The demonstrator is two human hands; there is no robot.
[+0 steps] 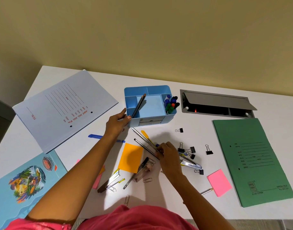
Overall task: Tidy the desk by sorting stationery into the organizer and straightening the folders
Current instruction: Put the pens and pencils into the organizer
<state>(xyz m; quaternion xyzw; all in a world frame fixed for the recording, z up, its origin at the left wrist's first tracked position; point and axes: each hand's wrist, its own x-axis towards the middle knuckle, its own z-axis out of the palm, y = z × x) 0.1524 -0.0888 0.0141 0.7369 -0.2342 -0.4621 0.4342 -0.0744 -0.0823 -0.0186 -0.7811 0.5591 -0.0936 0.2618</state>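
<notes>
A light blue organizer (159, 90) stands mid-desk with a dark pencil (139, 105) leaning in its left slot and several markers (171, 103) in its right one. My left hand (116, 122) rests against the organizer's left front corner, fingers lightly around its edge. My right hand (166, 152) pinches a bundle of pencils and pens (145, 141) lying on the desk below the organizer. A pale blue folder (59, 110) lies askew at left, a green folder (252, 160) at right, and a picture-covered folder (23, 183) at the near left.
Scattered around: an orange sticky pad (130, 157), a pink pad (219, 182), black binder clips (190, 151), paper clips (147, 180), staplers (109, 181), a blue pen (96, 136) under my left forearm. An open grey cable hatch (215, 103) sits in the desk behind.
</notes>
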